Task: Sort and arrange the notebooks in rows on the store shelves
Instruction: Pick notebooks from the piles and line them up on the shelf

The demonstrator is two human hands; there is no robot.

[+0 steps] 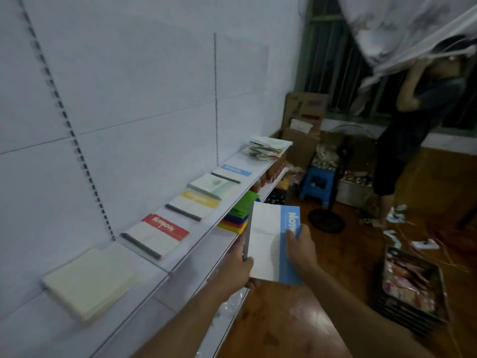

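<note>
A white notebook with a blue band point(268, 241) is held in front of the shelf edge. My left hand point(238, 267) grips its spine side, and my right hand point(300, 248) holds its blue edge with the fingers over the cover. On the top shelf point(165, 267) notebooks lie in a row: a pale yellow stack point(87, 281), a red-banded one point(157, 235), a yellow-banded one point(192, 205), a green one point(213, 186), and a blue-banded one point(232, 173). A messy pile of notebooks point(268, 147) sits at the far end.
Coloured folders point(238, 215) are stacked on the lower shelf. A blue stool point(317, 183), a fan base point(326, 220), cardboard boxes point(304, 117) and a dark crate of goods point(413, 288) stand on the wooden floor. A person point(413, 120) stands at the right under a white cloth.
</note>
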